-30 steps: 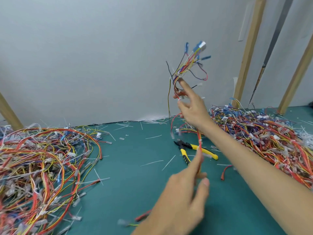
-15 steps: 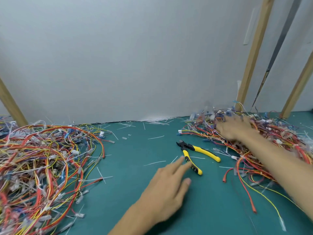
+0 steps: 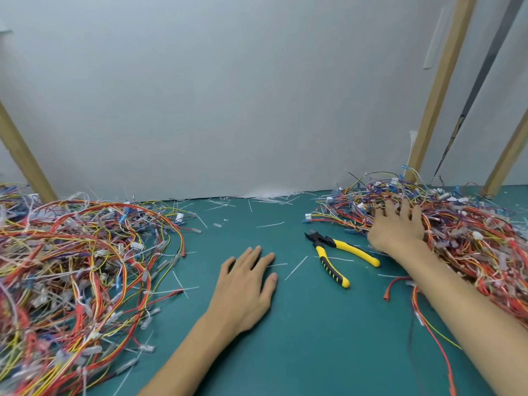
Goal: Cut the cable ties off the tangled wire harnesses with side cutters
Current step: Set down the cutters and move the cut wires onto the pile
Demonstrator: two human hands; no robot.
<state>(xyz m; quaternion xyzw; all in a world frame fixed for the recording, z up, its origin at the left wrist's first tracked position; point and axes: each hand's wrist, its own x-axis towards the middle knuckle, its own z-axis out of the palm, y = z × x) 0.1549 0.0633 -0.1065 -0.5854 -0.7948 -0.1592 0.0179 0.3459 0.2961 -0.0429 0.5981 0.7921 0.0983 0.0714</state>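
A: Down from the air, where it was a second ago, our right hand [image 3: 397, 228] has come to rest on the right pile [image 3: 471, 244].

B: And our left hand [image 3: 245, 287] has dropped too. Half a second ago it lay by the cutters [image 3: 325, 242]; since then it has slid left.

A: How do we hold it now?

B: Flat on the mat [image 3: 314, 338], palm down, fingers straight and a little spread, holding nothing.

A: Our right lies on the pile's near left edge, fingers fanned wide. Their tips sink among the strands, so we cannot tell whether any wire is caught between them.

B: We see the cutters on the mat between our hands, touched by neither, one handle ending just beside the right wrist. Nose away from us and leftward, jaws slightly apart, yellow handles splayed.

A: Our left pile [image 3: 80, 267] sits well apart from the left hand.

B: Cut ties [image 3: 295, 267] are scattered over the mat, one just beside our left fingertips, more along the wall [image 3: 228, 95].

A: We also have a loose red wire [image 3: 394, 282] by our right forearm.
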